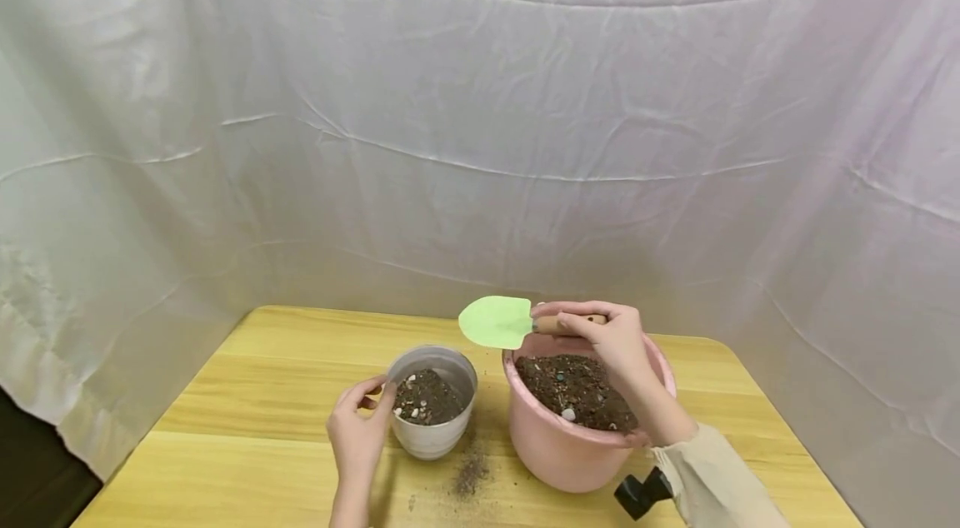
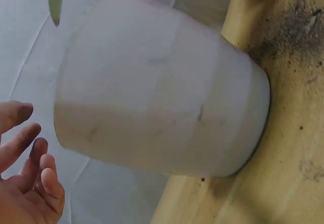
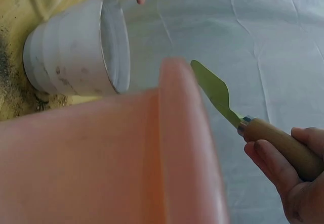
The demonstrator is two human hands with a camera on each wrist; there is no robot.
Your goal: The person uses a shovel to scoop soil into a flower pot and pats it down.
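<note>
The right hand (image 1: 611,336) grips the wooden handle of a green trowel (image 1: 497,321), its blade held level above the gap between the two pots — over the rim of the pink pot (image 1: 558,445) of soil. The left hand (image 1: 360,428), fingers relaxed and open, rests beside the small grey pot (image 1: 435,436), apparently touching its rim. Spilled soil (image 1: 470,474) dots the wooden surface (image 1: 247,436) — between the pots.
</note>
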